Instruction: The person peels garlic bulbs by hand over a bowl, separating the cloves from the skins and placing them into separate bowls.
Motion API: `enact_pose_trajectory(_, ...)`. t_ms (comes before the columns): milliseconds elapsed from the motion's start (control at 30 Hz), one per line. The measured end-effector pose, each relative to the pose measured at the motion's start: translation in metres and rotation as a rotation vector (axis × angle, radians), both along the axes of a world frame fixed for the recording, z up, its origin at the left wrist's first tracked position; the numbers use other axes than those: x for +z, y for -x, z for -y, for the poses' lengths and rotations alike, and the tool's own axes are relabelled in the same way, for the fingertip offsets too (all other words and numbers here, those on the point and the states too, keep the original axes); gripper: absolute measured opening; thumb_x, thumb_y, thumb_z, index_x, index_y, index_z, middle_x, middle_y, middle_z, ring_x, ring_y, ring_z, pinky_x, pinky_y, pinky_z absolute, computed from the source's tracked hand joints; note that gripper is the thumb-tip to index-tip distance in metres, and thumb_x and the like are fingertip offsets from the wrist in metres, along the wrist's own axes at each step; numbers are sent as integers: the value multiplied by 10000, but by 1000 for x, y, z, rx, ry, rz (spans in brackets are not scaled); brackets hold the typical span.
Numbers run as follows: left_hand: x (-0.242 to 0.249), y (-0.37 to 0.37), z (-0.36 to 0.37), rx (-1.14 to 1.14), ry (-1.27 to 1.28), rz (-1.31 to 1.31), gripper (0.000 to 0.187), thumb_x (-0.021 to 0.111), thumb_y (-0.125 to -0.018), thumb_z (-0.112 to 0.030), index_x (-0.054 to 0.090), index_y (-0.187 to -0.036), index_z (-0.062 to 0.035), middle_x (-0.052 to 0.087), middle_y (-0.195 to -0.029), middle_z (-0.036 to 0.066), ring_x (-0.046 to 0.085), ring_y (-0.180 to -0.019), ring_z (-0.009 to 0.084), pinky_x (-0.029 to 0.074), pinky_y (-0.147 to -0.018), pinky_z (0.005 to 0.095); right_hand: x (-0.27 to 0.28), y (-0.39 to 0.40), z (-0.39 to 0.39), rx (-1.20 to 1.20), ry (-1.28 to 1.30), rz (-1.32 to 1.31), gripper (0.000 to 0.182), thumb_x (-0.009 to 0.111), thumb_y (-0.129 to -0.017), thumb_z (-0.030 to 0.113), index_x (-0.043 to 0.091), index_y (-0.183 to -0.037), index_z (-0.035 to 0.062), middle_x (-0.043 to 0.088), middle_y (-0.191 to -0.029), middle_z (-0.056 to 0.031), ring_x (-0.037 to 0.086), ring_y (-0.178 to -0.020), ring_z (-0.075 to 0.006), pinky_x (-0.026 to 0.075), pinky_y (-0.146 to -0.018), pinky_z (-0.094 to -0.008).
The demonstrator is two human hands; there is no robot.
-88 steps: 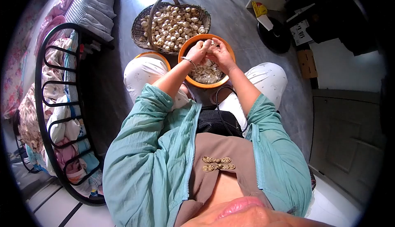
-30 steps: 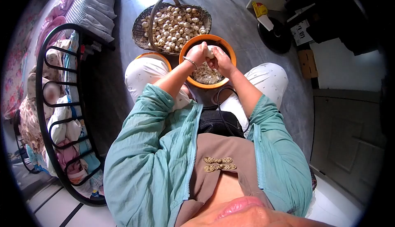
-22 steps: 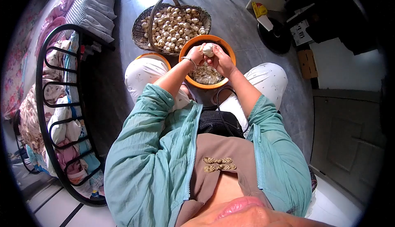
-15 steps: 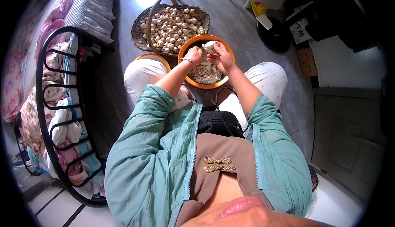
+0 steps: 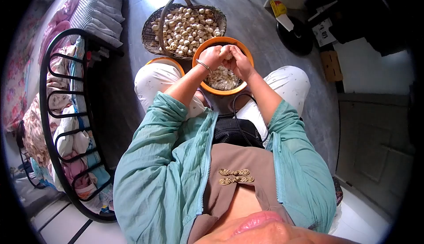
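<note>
Over an orange-rimmed basin [image 5: 206, 86] my two hands are brought together. My right hand [image 5: 241, 64] is closed on a garlic bulb [image 5: 228, 55], which is mostly covered by fingers. Against the same bulb, the fingers of my left hand [image 5: 211, 57] are curled and press in from the other side; a bracelet circles that wrist. Pale papery garlic skins [image 5: 223, 79] lie in the basin below. Just beyond it stands a wicker basket [image 5: 149, 36] with an arched handle, full of whole garlic bulbs [image 5: 187, 29].
A second orange-rimmed container [image 5: 165, 61] sits by my left knee, partly hidden. At left is a black metal bed frame [image 5: 46, 98] with bundled cloth behind its bars. A round black base [image 5: 295, 38] stands at the right, near a cardboard box [image 5: 331, 66].
My left hand has moved up and right onto the garlic bulb, which showed clearly in my right hand before and is now largely hidden. The basket and basin stay in place.
</note>
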State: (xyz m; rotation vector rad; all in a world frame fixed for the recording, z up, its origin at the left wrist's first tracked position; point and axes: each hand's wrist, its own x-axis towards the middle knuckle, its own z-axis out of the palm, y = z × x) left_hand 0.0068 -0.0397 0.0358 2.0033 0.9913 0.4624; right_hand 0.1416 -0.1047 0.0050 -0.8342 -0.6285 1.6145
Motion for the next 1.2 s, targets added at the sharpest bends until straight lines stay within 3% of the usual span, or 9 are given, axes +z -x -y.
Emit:
enact_pose_trajectory(300, -42, -3, -9, 30, -629, -17, 196, 371, -906, -152, 486, -850, -4, 587, -682, 213, 586, -639, 388, 453, -493, 430, 17, 4, 5, 26, -64, -75, 319, 317, -971, 322, 449, -1149, 93, 530, -929, -53, 517, -720, -135, 455, -654, -271)
enact_pose_trajectory(400, -45, -5, -12, 58, -522, 239, 322, 378, -929, -221, 551, -730, -35, 574, -590, 150, 571, -505, 303, 432, -426, 387, 24, 5, 6, -32, -38, -104, 327, 315, -972, 315, 440, -1166, 83, 528, -958, -65, 522, -721, -142, 458, -660, -271)
enact_pose_trajectory(467, -26, -4, -6, 215, 643, 400, 397, 364, -946, -322, 546, -724, -47, 515, -532, 58, 478, -391, 190, 382, -376, 316, 24, 6, 7, -72, 7, -108, 323, 303, -974, 296, 437, -1180, 86, 530, -946, -60, 525, -719, -149, 449, -652, -268)
enact_pose_trajectory(633, -62, -1, -18, 160, 787, 299, 439, 382, -931, -396, 574, -774, -34, 530, -552, 58, 521, -443, 201, 413, -426, 325, 21, 3, 6, -45, -33, -144, 303, 333, -969, 267, 434, -1189, 85, 535, -1003, -58, 541, -821, -146, 457, -704, -268)
enact_pose_trajectory(700, -67, 0, -18, 106, -19, -205, 424, 414, -913, -373, 602, -832, -2, 620, -710, 189, 605, -663, 346, 470, -607, 420, 19, 3, 6, -64, -31, -175, 295, 346, -966, 259, 435, -1190, 88, 537, -1022, -54, 544, -864, -144, 458, -725, -268)
enact_pose_trajectory(733, -66, -3, -18, 110, 16, -324, 357, 436, -890, -309, 605, -883, 6, 610, -865, 240, 580, -875, 386, 449, -750, 451, 17, 2, 6, -98, -28, -122, 290, 354, -963, 257, 439, -1189, 96, 538, -1028, -45, 543, -898, -140, 455, -744, -267)
enact_pose_trajectory(1000, -90, 1, -39, -196, -369, -185, 371, 491, -845, -339, 546, -1015, -14, 602, -918, 208, 601, -810, 371, 504, -686, 399, -2, -2, -3, -290, 76, 70, 265, 473, -928, 258, 463, -1144, 106, 523, -1074, -20, 535, -956, -119, 470, -793, -279)
enact_pose_trajectory(1100, -13, -8, -4, 93, 394, 137, 454, 425, -898, -448, 529, -970, -12, 596, -684, 122, 616, -590, 221, 506, -499, 330, 2, 2, 0, -303, 77, 78, 309, 472, -929, 256, 439, -1181, 80, 500, -1115, -36, 531, -978, -126, 498, -810, -290)
enact_pose_trajectory(1200, -28, -9, -5, 91, 353, 128, 435, 393, -924, -404, 511, -907, 14, 595, -696, 125, 603, -529, 187, 481, -450, 305, 8, 4, 2, -146, -23, 78, 370, 442, -939, 251, 395, -1263, 78, 499, -1128, -43, 537, -1001, -129, 490, -844, -296)
